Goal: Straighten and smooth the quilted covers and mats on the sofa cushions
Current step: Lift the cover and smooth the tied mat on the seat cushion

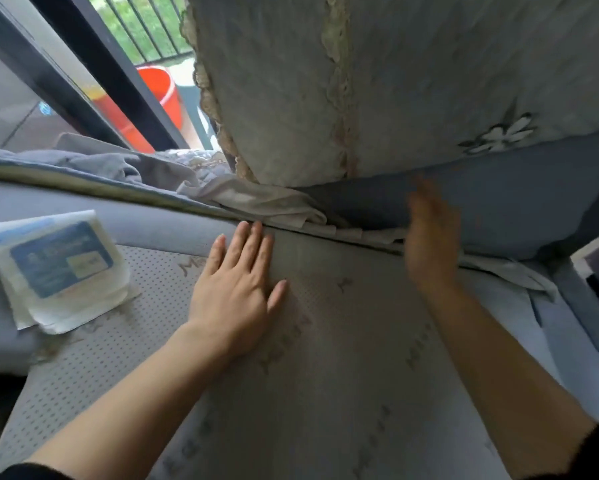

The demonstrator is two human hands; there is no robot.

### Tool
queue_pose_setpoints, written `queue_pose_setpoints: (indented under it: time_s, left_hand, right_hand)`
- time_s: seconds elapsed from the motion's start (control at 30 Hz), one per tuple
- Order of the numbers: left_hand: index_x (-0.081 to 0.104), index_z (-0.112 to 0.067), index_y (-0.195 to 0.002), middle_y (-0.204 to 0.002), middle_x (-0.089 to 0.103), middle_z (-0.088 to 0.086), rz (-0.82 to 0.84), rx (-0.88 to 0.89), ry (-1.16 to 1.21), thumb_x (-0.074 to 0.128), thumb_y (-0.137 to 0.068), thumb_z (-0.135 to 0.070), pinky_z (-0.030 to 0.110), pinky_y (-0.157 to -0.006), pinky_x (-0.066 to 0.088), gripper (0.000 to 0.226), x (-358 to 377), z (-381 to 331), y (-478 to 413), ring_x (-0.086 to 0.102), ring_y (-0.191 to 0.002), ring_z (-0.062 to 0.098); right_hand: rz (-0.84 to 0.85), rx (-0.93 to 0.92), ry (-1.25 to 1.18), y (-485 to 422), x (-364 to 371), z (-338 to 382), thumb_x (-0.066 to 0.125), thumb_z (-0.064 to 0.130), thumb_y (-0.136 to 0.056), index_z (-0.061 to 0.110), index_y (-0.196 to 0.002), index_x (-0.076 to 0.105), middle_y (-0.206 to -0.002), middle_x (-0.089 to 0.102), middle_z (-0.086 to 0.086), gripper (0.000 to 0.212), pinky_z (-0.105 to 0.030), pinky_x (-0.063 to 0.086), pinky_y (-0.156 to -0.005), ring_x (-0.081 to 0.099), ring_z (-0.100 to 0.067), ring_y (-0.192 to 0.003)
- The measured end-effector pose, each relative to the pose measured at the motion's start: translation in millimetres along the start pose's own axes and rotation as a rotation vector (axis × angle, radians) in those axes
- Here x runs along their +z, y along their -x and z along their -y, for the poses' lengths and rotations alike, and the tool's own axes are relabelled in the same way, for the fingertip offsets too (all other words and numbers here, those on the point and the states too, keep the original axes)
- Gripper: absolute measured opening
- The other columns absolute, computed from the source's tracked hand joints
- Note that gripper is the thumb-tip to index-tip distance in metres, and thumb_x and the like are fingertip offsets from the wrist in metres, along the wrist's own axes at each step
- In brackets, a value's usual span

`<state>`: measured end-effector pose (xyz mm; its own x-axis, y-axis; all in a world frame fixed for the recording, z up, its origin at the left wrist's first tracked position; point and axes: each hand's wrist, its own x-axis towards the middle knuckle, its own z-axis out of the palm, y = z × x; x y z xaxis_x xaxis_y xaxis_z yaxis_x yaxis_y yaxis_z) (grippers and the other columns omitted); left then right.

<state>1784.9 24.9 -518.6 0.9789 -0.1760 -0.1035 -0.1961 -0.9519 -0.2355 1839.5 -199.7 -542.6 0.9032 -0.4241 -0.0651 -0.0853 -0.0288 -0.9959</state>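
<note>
The sofa [83,209] stands next to a window with a dark frame [93,64]. Outside there are railings and an orange bucket [152,109].

The quilted cover [429,81], pale with lace trim [339,98] and a sewn flower [498,133], hangs over the top of the blue back cushion [516,202] and ends above the seat. The mat [325,341], grey with small dots, lies on the seat cushion, and its far edge reaches the crease under the back cushion. It already looks mostly flat.

A white cloth [273,202] is bunched along this crease, from the middle toward the right end. I think this part is not yet tidy.

A soft plastic pack [55,265] lies at the left edge of the mat, partly on the bare seat.

The left hand [237,289] rests flat on the mat near its far edge, with the fingers straight and slightly spread and holding nothing. It probably keeps the mat in place. The right hand [429,244] is blurred at the crease, against the back cushion. Its fingers look straight and together, and I see nothing held. I judge that it is pushing the loose cloth into the gap.

The mat has printed words that begin with "M", but I cannot read the rest. The blue label on the pack is too blurred to read.
</note>
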Motion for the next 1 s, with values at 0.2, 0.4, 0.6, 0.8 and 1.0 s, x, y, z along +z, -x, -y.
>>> queue_pose_setpoints:
  time_s: [0.2,0.4,0.6,0.8,1.0]
  left_hand:
    - [0.015,-0.01,-0.153,-0.16,0.005,0.004,-0.424,0.113,0.289,0.026,-0.097,-0.044,0.038,-0.12,-0.002,0.067,-46,-45,-8,-0.002,-0.149,0.024]
    - [0.04,-0.009,-0.146,-0.153,0.034,0.011,-0.064,0.163,0.046,0.03,-0.092,-0.047,0.044,-0.115,0.012,0.067,16,-46,-6,0.022,-0.145,0.029]
    - [0.032,-0.006,-0.148,-0.156,0.027,0.012,-0.259,0.145,0.149,0.034,-0.095,-0.044,0.041,-0.116,0.007,0.066,-1,-78,-21,0.017,-0.146,0.026]
    - [0.015,-0.006,-0.151,-0.159,0.009,0.008,-0.404,0.212,0.329,0.031,-0.092,-0.034,0.042,-0.119,0.004,0.067,-21,-122,-29,0.007,-0.148,0.025]
    - [0.004,-0.012,-0.153,-0.16,-0.002,0.006,0.045,0.162,0.049,-0.001,-0.084,-0.053,0.036,-0.114,-0.014,0.08,42,-110,-31,-0.009,-0.146,0.017]
  right_hand:
    - [0.469,-0.152,0.782,64,12,-106,0.002,0.061,-0.089,0.024,-0.151,-0.004,-0.161,-0.004,-0.001,0.073,-0.037,-0.006,-0.12,-0.008,-0.017,-0.148]
    - [0.364,0.257,0.148,-3,-23,-75,0.04,0.037,-0.101,0.024,-0.141,0.043,-0.138,0.043,0.004,0.042,-0.031,0.025,-0.114,0.038,-0.014,-0.131]
    - [-0.048,-0.07,0.29,-9,-43,-82,0.024,0.045,-0.097,0.02,-0.152,0.011,-0.158,0.022,-0.004,0.062,-0.03,0.014,-0.119,0.02,-0.017,-0.145]
    - [0.606,0.04,0.547,24,-46,-129,0.022,0.05,-0.1,0.019,-0.152,0.014,-0.152,0.009,0.016,0.061,-0.017,0.003,-0.114,0.004,-0.002,-0.143]
    - [-0.036,0.089,0.065,-60,-93,-78,0.033,0.028,-0.103,0.013,-0.147,0.033,-0.152,0.036,-0.008,0.046,-0.037,0.029,-0.113,0.039,-0.02,-0.134]
